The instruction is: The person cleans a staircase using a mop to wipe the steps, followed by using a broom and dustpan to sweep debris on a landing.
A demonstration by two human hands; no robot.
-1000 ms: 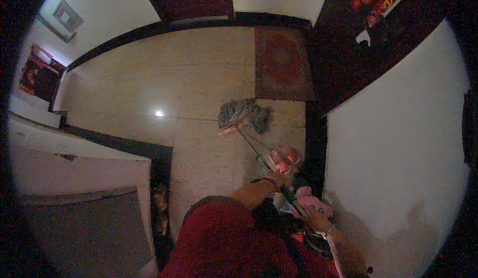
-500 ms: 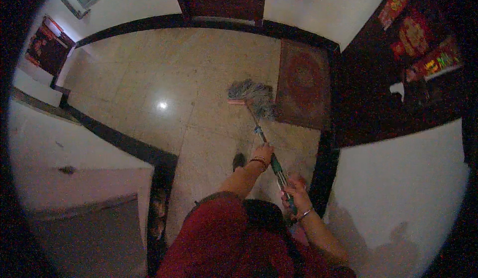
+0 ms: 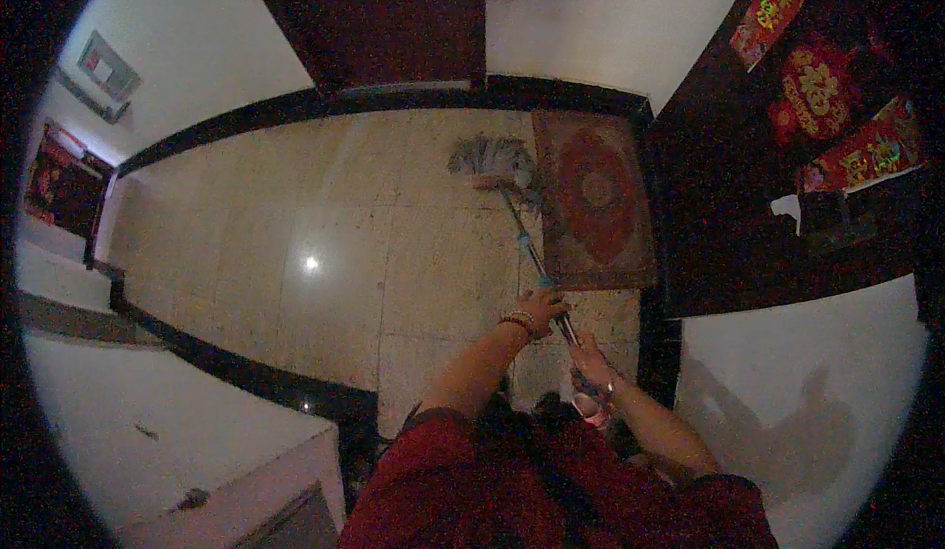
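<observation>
Both my hands grip the metal pole of a mop [image 3: 492, 158], whose grey string head lies on the beige tiles against the left edge of a red patterned mat [image 3: 598, 193]. My left hand [image 3: 541, 311] is wrapped round the pole higher up, nearer the mop head, with a beaded bracelet at its wrist. Lower down, close to my body, my right hand [image 3: 591, 360] holds the handle end; a bangle shows at that wrist. Parts of the right fingers are hidden behind the pole.
A dark door [image 3: 807, 136] with red and gold paper decorations stands on the right beyond the mat. White walls with black skirting [image 3: 236, 121] border the tiled floor [image 3: 266, 214]. A white ledge [image 3: 236, 441] juts in at the lower left.
The view has shifted, showing more of the far wall and door. The mop head has moved away from me, its strings now bunched beyond the clamp. Both hands keep hold of the pole.
</observation>
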